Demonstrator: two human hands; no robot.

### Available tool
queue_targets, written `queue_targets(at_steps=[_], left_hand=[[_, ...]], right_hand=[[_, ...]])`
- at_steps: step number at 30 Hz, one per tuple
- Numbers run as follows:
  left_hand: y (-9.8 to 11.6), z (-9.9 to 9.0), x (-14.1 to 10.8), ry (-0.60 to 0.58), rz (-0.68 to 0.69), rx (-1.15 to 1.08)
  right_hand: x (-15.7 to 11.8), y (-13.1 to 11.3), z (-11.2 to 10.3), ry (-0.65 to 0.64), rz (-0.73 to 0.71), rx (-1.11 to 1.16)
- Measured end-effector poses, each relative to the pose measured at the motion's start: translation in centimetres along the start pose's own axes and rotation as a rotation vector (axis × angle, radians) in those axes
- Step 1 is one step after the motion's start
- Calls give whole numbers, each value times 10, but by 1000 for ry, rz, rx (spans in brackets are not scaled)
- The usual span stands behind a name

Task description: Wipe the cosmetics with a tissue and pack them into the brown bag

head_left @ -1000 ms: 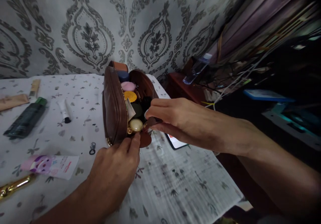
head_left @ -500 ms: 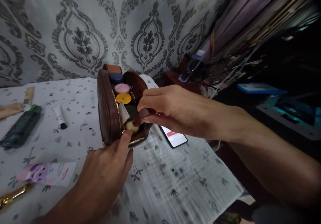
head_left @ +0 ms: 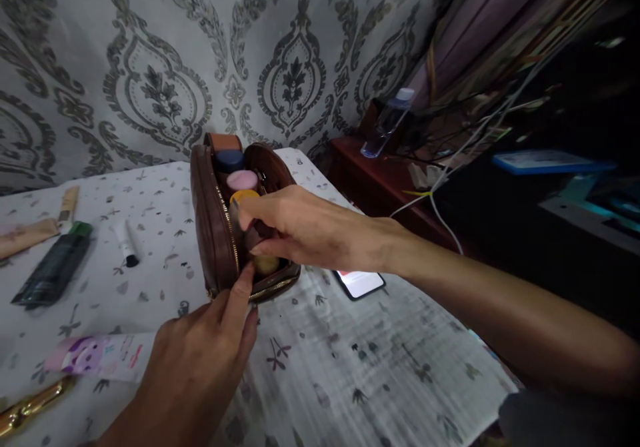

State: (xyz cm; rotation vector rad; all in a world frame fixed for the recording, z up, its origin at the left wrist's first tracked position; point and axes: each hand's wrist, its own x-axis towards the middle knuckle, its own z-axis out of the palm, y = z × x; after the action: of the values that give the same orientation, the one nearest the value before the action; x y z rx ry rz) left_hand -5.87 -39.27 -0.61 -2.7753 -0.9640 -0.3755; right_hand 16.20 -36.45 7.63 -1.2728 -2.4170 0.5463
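A brown zip-up toiletry bag stands open on the cloth. Inside it sit a dark blue round lid, a pink round lid, a yellow round lid, partly covered by my fingers, and a pale yellow rounded item at the near end. My right hand reaches into the bag, closed around a small dark reddish item that is mostly hidden. With index finger over the zipped near edge and thumb outside, my left hand holds the bag.
A phone lies right of the bag. To the left are a dark green-capped tube, a small white tube, beige tubes, a purple-and-white tube and a gold item. A bottle stands behind on a reddish surface.
My right hand has moved left and deeper into the bag with the dark reddish item, now covering part of the yellow lid. My left hand stays at the bag's near edge.
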Motion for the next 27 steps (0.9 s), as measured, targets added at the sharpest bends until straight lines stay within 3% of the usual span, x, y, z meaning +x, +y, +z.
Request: queue_targets(at_steps=[9,19,27], left_hand=[[-3,4,1,115,68,-55],[-5,9,0,136,85,-88],[-6,9,2,190,127,-77]], right_hand=[[2,0,3,-65,-37,38],[-3,5,14,123,80,299],[0,-2,10,-44,-28,42]])
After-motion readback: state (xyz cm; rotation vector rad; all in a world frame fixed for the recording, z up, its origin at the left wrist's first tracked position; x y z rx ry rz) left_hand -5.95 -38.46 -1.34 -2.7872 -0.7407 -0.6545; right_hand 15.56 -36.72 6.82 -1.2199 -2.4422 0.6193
